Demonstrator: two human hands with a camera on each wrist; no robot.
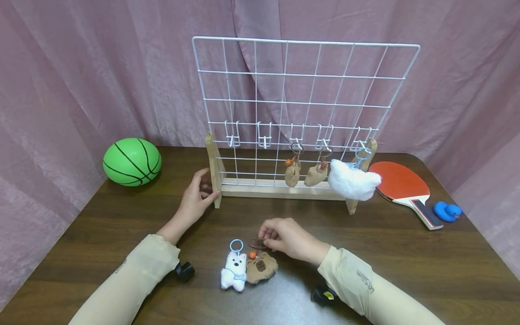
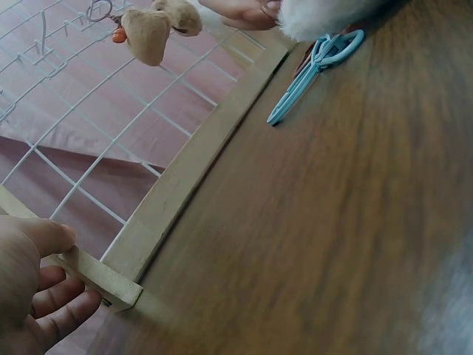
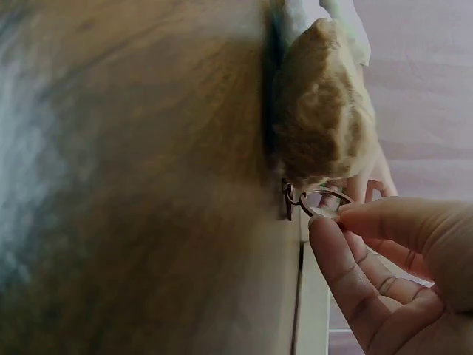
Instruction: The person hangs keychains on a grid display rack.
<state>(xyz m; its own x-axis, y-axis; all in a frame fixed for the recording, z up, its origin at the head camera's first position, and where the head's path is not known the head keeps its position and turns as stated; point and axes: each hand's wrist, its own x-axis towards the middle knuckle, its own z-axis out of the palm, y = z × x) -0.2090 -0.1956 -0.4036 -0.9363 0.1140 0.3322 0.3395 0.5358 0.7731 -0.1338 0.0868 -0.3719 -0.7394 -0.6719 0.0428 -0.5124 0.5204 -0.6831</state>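
Observation:
My left hand [image 1: 192, 201] holds the left wooden upright [image 1: 212, 158] of a white wire grid rack [image 1: 284, 102]; the thumb [image 2: 52, 237] lies on the wood with fingers on its other side. Near the table's front, my right hand [image 1: 290, 239] pinches the metal key ring [image 3: 336, 194] of a brown plush keychain [image 1: 265, 272] between thumb and forefinger. That plush has a dark snout and an orange bead [image 1: 253, 255]. Right beside it lies a white dog plush keychain [image 1: 233, 275] with a light blue ring [image 1: 236, 245].
Hooks line the rack, the left ones bare. From the others hang two brown plush keychains [image 1: 292, 175] [image 1: 316, 174] and a fluffy white one [image 1: 353, 179]. A green ball [image 1: 132, 162] sits at left; a red paddle [image 1: 400, 180] and a blue rubber duck [image 1: 447, 211] lie at right.

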